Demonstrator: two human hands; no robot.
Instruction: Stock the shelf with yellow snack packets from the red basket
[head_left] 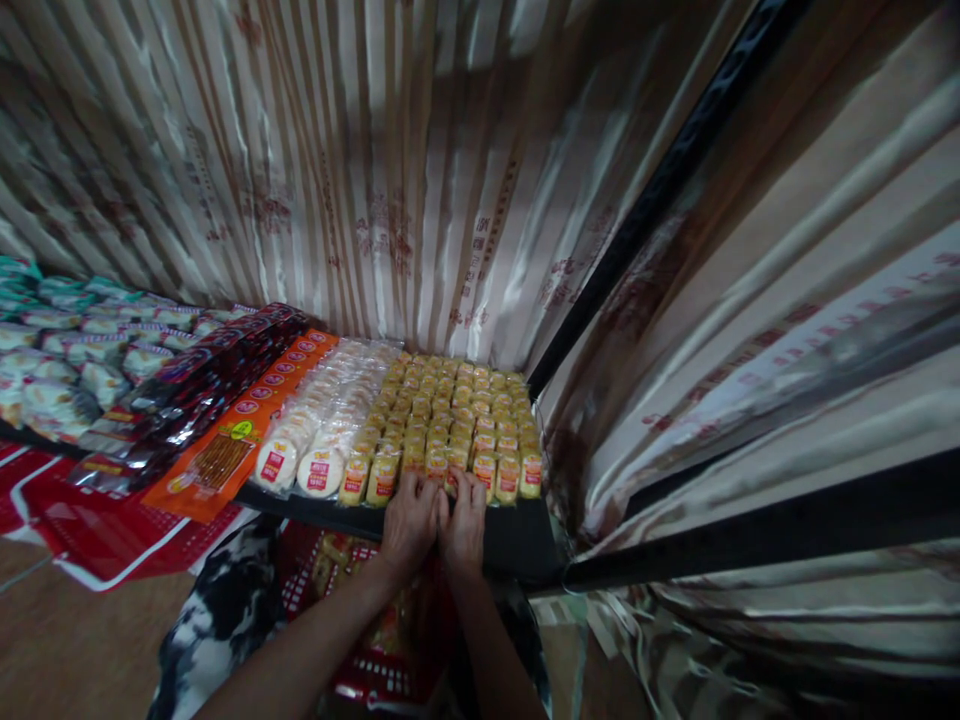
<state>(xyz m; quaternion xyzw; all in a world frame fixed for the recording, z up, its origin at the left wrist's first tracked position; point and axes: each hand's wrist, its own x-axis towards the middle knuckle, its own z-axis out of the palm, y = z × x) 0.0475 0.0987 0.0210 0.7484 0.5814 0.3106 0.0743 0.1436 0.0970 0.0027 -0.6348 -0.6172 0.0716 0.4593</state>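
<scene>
Rows of small yellow wrapped cakes (507,472) with red and orange labels cover the right end of a black shelf (517,530). At the front edge of these rows, my left hand (409,522) is closed, its bent fingers on a front-row wrapped cake. Beside it, almost touching, my right hand (463,525) is also closed with its fingertips on a wrapped cake in the same row. The fingers partly hide the packs they grip. Left of the yellow rows lie white round wrapped crackers (321,470) in two overlapping columns.
An orange snack packet (225,455), dark glossy packets (202,375) and white packets (97,350) extend leftward along the shelf. Below my arms is a red basket (375,680) with yellow packs inside. A black upright post (645,220) and printed curtains (450,180) stand behind.
</scene>
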